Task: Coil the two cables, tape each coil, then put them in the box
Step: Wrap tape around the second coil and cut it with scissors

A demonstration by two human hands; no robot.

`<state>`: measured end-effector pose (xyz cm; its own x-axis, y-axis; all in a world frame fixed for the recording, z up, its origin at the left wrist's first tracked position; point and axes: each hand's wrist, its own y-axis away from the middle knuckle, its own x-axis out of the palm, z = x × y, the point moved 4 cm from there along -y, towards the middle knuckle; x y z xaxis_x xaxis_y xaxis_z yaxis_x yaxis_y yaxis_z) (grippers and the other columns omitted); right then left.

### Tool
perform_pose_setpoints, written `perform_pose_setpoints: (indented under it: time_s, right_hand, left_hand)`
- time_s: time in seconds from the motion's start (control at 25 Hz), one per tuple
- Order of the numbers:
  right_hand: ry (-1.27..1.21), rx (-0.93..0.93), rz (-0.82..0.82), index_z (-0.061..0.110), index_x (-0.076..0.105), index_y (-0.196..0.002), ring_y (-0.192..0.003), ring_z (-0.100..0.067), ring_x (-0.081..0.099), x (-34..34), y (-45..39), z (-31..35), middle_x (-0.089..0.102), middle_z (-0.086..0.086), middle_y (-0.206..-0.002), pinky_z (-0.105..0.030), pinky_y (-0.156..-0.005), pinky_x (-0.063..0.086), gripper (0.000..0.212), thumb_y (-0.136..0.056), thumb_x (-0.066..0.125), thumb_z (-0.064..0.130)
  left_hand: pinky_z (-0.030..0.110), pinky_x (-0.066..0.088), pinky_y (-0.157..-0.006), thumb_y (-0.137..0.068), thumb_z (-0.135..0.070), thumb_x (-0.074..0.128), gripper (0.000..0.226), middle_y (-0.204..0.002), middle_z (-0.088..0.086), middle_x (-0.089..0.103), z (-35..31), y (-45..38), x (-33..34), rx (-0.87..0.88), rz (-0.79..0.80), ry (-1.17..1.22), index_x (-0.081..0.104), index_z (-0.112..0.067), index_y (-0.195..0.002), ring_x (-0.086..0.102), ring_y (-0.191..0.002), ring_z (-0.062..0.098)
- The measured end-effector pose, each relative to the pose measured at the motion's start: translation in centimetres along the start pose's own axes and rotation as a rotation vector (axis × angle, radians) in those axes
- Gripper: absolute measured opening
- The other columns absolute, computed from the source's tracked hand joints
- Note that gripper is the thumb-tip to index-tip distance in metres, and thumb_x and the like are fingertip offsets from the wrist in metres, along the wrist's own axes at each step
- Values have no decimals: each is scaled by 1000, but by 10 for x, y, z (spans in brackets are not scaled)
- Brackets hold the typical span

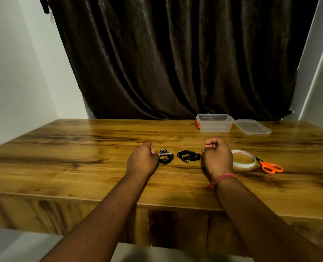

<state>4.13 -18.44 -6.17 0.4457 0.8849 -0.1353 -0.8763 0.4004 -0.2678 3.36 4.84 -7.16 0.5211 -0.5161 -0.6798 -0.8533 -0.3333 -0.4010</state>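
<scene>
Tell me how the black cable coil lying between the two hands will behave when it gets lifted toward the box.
The black cable coil looks thin and loosely wound, so it will probably sag and feel light. No tape shows on it, and one plug end sticks out, so loops may spring loose. A grip across all the loops seems safer than pinching one strand.

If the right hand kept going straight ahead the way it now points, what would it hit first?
Probably the clear plastic box at the table's far edge; the right hand points roughly toward it over bare wood. Depth is uncertain, so it might pass just left of the box.
</scene>
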Motion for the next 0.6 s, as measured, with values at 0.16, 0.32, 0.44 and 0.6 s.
perform_pose_setpoints:
  time_s: [0.16, 0.32, 0.44, 0.6]
  right_hand:
    - [-13, -9, 1, 15, 63, -94, -94, -21, 63, 1, 0, -1, 67, -6, -96, -32, -84, 51, 16, -92, 54, 2]
    - [-12, 2, -14, 16, 63, -95, -95, -19, 61, -1, 1, -1, 65, -3, -97, -32, -86, 51, 17, -92, 54, 2]
    - [-10, 7, -11, 15, 64, -98, -96, -19, 59, -1, 1, -2, 64, -2, -99, -35, -88, 51, 18, -93, 52, 2]
    - [74, -63, 5, 16, 63, -96, -98, -21, 60, 5, -2, -4, 64, -3, -103, -36, -89, 52, 17, -91, 55, 2]
  left_hand:
    - [38, 56, -65, -90, -28, 64, 18, -74, -8, 63, 1, -1, 2, 7, -32, 3, 54, -25, -76, 61, -69, 16]
    - [35, 53, -64, -95, -32, 58, 17, -81, -2, 64, 1, -5, 2, 41, -51, -38, 58, -24, -81, 59, -71, 17]
    - [35, 52, -63, -98, -34, 52, 20, -84, 0, 63, 3, -6, 3, 53, -63, -26, 59, -23, -84, 59, -72, 18]
    - [37, 52, -68, -100, -33, 44, 24, -92, 3, 61, 1, -4, 0, 106, -107, -78, 62, -18, -93, 58, -78, 21]
